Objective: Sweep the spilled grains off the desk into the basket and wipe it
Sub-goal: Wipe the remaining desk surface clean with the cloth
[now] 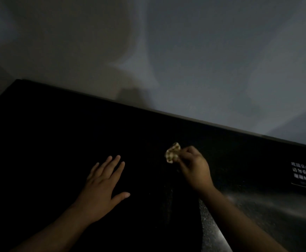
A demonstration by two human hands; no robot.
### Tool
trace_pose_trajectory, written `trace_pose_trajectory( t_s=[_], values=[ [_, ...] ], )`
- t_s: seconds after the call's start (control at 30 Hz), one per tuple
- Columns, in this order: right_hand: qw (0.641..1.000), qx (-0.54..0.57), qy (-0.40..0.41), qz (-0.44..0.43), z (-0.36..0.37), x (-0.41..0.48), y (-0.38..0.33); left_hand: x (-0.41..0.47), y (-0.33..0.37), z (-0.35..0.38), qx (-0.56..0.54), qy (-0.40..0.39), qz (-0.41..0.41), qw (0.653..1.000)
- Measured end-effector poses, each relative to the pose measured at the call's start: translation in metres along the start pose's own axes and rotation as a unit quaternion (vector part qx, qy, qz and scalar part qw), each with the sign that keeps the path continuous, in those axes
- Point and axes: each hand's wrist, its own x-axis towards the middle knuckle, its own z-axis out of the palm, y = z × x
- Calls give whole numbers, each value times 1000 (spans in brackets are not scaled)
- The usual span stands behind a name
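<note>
Resting flat on the black desk (pixel 39 142), the left hand (pixel 101 184) has its fingers (pixel 112 167) straight and spread, holding nothing. Right of those fingertips, the right hand (pixel 194 170) is curled, its fingers (pixel 186 151) pinching a small crumpled cloth (pixel 173 152) that pokes out just left of them, low over the desk; can't tell if it touches. It's pretty dark. Nearer than the right fingers, beside the forearm, faint specks (pixel 207 226) show in the glare, and I can't tell if they're grains. Further right sits a dark label (pixel 302 174) with white lettering. Beyond all the fingertips, the desk's back edge meets a grey wall (pixel 185 51).
</note>
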Motion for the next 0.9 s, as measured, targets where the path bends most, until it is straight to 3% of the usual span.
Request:
trace_pose_trajectory(
  t_s=[0.07, 0.2, 0.37, 0.53, 0.63, 0.7, 0.83, 0.9],
  values=[
    [1000, 0, 19, -2, -10, 7, -1, 0, -1, 2, 16, 10, 9, 1000],
    [985, -95, 142, 39, -28, 67, 14, 1, -4, 6, 19, 16, 17, 1000],
    [975, -118, 142, 126, -7, 116, 26, 3, -6, 6, 35, 3, 14, 999],
    [993, -94, 57, -42, 17, 29, 5, 1, -2, 3, 30, 1, -2, 1000],
    [998, -17, -36, -53, 15, -28, -11, 1, -3, 5, 43, -3, -4, 999],
    [997, 36, -54, -34, 7, -38, -16, 2, -3, 5, 44, -5, -6, 999],
    [994, -16, 109, 17, -18, 11, -9, 2, -2, 3, 53, -28, -12, 998],
    [984, -57, 150, 75, -21, 48, 6, 2, -1, 1, 56, -33, -13, 998]
  ],
)
